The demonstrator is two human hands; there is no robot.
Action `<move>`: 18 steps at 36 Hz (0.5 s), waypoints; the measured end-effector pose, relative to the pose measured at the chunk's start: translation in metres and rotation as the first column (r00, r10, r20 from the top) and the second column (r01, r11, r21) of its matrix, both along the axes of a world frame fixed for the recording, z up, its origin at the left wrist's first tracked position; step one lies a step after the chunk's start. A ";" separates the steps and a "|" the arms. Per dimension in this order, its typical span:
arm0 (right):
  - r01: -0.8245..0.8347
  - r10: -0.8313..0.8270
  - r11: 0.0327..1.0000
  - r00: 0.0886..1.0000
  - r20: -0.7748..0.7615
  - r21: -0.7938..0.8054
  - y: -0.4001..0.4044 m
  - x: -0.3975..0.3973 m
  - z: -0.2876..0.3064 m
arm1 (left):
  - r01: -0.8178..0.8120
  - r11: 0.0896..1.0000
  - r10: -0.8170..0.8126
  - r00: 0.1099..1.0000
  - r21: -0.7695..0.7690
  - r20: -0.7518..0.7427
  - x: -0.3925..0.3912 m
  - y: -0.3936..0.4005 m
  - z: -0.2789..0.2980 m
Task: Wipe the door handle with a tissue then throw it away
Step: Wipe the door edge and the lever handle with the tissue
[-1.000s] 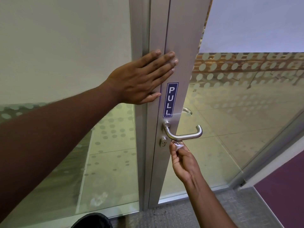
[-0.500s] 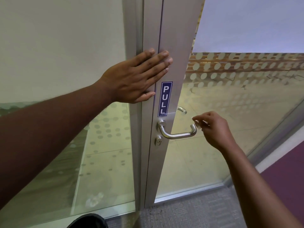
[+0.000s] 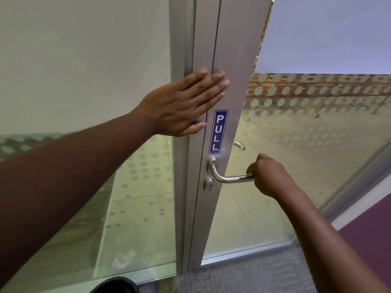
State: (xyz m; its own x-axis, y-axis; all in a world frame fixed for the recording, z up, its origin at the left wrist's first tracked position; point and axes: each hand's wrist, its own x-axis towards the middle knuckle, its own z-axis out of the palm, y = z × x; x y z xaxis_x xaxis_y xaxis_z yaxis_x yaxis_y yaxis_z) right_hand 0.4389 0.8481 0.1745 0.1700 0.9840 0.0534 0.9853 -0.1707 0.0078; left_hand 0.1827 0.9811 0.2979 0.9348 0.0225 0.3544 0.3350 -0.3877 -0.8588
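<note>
Bracing the door: left hand (image 3: 182,104) lies flat and open, fingers spread across the brushed-aluminium door stile (image 3: 234,60) and the frame seam, just above the blue "PULL" sticker (image 3: 219,131). Right hand (image 3: 267,176) is curled shut around the free end of the satin-steel lever door handle (image 3: 227,178), knuckles toward the camera. The tissue is not visible; presumably folded inside that fist against the bar, but I cannot confirm it.

Lever sits roughly level. Keyhole cylinder (image 3: 209,186) just below the handle's rose. A second lever (image 3: 240,145) shows through the frosted-dot glass panel (image 3: 306,134) on the far side.

Risks, as judged from here:
- Downward pressure while rubbing would depress the lever and unlatch the door; with the left palm pushing on a pull door, it may shift or rattle.
- Only the outer end is covered. The bend and the rose could go unwiped if the hand doesn't slide inward.
- A small tissue wadded in a fist can tear or slip, leaving bare skin on metal.
- Left fingertips lie over the stile-frame seam; door movement could pinch them.
- No bin in view for disposal.
</note>
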 end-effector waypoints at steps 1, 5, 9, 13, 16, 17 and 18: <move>0.007 -0.007 1.000 1.000 0.023 -0.013 0.000 -0.005 -0.001 | 0.000 1.000 0.000 1.000 0.000 -0.002 0.000 0.000 0.000; 0.058 -0.058 0.998 0.997 0.050 -0.015 0.005 -0.021 -0.002 | -0.001 1.000 0.001 1.000 0.015 -0.004 0.001 0.000 0.000; 0.068 -0.068 0.998 0.998 0.009 0.007 0.014 -0.041 -0.003 | -0.001 1.000 0.001 1.000 0.025 -0.011 0.000 0.000 0.001; 0.054 -0.051 0.997 0.998 -0.040 0.061 0.019 -0.075 -0.007 | 0.002 0.999 -0.002 1.000 0.034 -0.014 0.000 0.000 0.001; 0.057 -0.049 0.990 0.996 -0.069 0.132 0.019 -0.088 -0.013 | -0.004 1.000 0.004 1.000 0.027 -0.019 0.000 0.000 0.000; 0.058 -0.045 0.985 0.996 -0.083 0.163 0.019 -0.088 -0.016 | -0.004 1.000 0.005 1.000 0.028 -0.020 -0.001 0.000 0.001; 0.053 -0.032 0.979 0.994 -0.107 0.198 0.018 -0.088 -0.019 | -0.005 1.000 0.005 1.000 0.031 -0.022 -0.001 0.000 0.001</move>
